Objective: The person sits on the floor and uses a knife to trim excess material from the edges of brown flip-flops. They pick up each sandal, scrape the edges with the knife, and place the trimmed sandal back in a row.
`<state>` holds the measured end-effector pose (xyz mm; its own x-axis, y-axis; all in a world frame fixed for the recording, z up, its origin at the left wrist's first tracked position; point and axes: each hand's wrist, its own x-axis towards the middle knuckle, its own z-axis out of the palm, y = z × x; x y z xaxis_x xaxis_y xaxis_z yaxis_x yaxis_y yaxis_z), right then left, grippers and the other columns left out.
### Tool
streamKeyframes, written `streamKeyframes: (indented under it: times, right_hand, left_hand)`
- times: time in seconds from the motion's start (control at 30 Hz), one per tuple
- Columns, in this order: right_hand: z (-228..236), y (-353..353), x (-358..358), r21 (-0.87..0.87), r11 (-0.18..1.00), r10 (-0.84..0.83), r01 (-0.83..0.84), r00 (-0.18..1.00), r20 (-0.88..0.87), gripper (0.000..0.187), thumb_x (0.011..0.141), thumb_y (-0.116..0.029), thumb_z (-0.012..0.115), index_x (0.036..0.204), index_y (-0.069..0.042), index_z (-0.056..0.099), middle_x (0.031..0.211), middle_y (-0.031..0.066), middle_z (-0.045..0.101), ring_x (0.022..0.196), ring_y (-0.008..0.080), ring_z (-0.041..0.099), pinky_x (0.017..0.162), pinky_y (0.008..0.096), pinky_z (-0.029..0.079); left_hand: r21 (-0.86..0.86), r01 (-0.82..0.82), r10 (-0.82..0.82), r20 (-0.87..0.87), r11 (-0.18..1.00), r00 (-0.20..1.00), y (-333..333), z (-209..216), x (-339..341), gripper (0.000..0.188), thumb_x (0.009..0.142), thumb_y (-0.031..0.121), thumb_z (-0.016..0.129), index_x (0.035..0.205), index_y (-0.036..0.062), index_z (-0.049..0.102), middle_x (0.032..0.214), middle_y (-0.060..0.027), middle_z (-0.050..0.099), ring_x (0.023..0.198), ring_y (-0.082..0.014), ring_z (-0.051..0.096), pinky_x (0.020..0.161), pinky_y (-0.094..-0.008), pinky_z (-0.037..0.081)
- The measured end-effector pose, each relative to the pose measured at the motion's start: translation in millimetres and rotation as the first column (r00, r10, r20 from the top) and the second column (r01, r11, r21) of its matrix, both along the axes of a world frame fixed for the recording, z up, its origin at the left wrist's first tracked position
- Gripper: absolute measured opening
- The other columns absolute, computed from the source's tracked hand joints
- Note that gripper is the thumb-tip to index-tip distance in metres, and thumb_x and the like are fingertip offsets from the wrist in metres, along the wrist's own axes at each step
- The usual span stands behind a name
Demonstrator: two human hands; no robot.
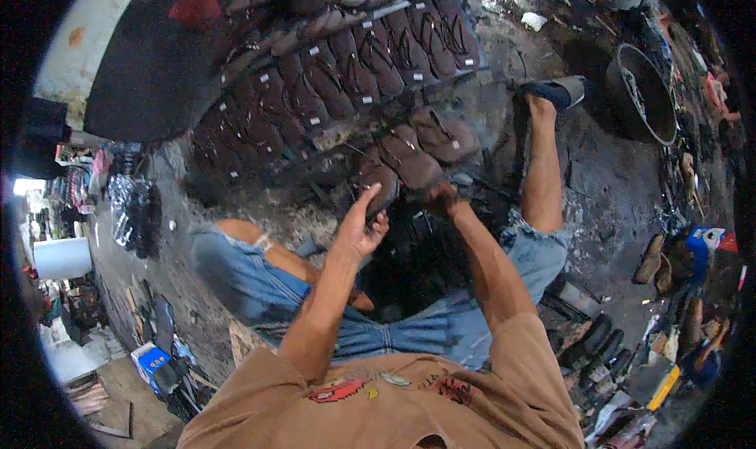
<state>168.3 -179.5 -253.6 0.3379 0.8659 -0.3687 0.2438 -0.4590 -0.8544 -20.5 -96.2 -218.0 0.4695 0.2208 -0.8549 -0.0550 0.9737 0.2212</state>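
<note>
My left hand (365, 227) grips a dark brown sandal (378, 183) by its near end, thumb on top and fingers curled below. At the near edge of a second brown sandal (413, 164), just to the right, is my right hand (445, 199). Its fingers are closed at that edge, partly lost in shadow. A third brown sandal (445, 136) lies beyond, close against the second. Past these, dark thong sandals (342, 75) with small white labels lie in a long slanting row.
A round dark tub (642, 95) stands at the right, beyond my outstretched foot in a slipper (561, 93). Loose sandals (652, 262) and a blue box (703, 248) are at the right edge. Another blue box (152, 364) and plastic-wrapped goods (130, 209) sit at the left.
</note>
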Motion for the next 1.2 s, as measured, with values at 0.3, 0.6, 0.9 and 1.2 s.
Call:
streamKeyframes:
  times: [0.3,0.6,0.9,1.2]
  right_hand:
    - [-108.9,26.3,-37.3,0.197,0.912,-0.328,0.361,0.928,-0.178,0.061,0.096,-0.058,0.058,0.107,0.001,0.072,0.097,0.0230,0.073,0.087,0.0367,0.070,0.080,0.0486,0.053]
    - [147.3,-26.5,-51.4,0.169,0.631,-0.366,0.757,0.483,-0.795,0.056,0.098,-0.055,0.061,0.102,0.000,0.069,0.075,0.0038,0.064,0.059,0.0084,0.054,0.054,0.0261,0.042]
    - [233.8,-98.6,-74.2,0.579,0.628,-0.540,0.520,0.827,-0.158,0.026,0.089,-0.018,0.079,0.109,-0.001,0.072,0.087,0.0053,0.075,0.078,0.0094,0.067,0.071,0.0273,0.053]
    - [205.2,-195.5,-134.0,0.483,0.802,-0.390,0.352,0.921,-0.023,0.032,0.108,-0.031,0.047,0.108,-0.003,0.063,0.063,0.0033,0.056,0.053,0.0141,0.052,0.053,0.0317,0.041]
  left_hand:
    - [0.284,0.251,-0.203,-0.188,0.925,0.961,-22.7,58.4,-1.2,0.034,0.087,0.038,0.079,0.100,0.0108,0.062,0.075,-0.0023,0.062,0.056,-0.0099,0.060,0.039,-0.0167,0.043]
    - [0.877,0.353,-0.367,-0.227,0.325,0.902,-73.6,193.9,-72.3,0.075,0.084,0.022,0.083,0.142,-0.0037,0.043,0.129,-0.0141,0.062,0.115,-0.0207,0.062,0.103,-0.0374,0.049]
    - [0.963,0.000,-0.320,0.090,0.271,0.943,-49.5,200.4,-18.4,0.078,0.094,0.037,0.074,0.152,0.0012,0.036,0.136,-0.0112,0.059,0.109,-0.0156,0.065,0.091,-0.0286,0.053]
    - [0.707,0.299,-0.375,-0.051,0.641,0.925,-26.6,239.5,-72.2,0.041,0.100,0.034,0.067,0.128,0.0050,0.063,0.117,-0.0006,0.069,0.103,-0.0087,0.066,0.088,-0.0251,0.052]
